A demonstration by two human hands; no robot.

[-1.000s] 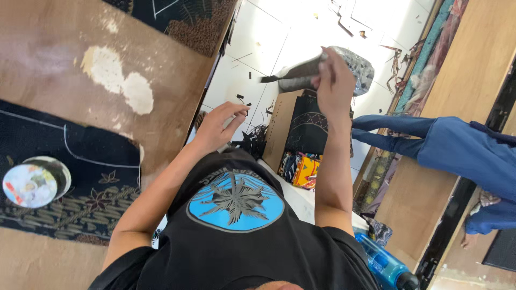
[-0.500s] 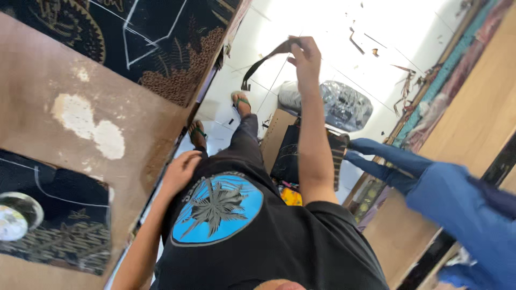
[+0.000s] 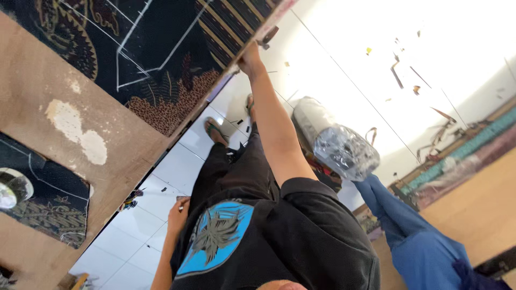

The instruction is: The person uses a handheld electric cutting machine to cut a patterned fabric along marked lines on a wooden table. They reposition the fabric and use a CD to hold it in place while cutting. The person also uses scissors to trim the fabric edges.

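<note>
Since half a second ago my right hand [image 3: 250, 60] has reached the patterned dark cloth [image 3: 156, 53] at the table edge [image 3: 177, 134], top centre, grip unclear. Left hand [image 3: 179, 214], lower centre, hangs loosely curled. Plastic-wrapped bundle [image 3: 338, 147] lies right of centre.

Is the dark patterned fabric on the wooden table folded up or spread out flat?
Spread flat. The dark patterned fabric lies smooth on the wooden table, its chalk lines unbroken, and the right hand rests at its edge.
</note>
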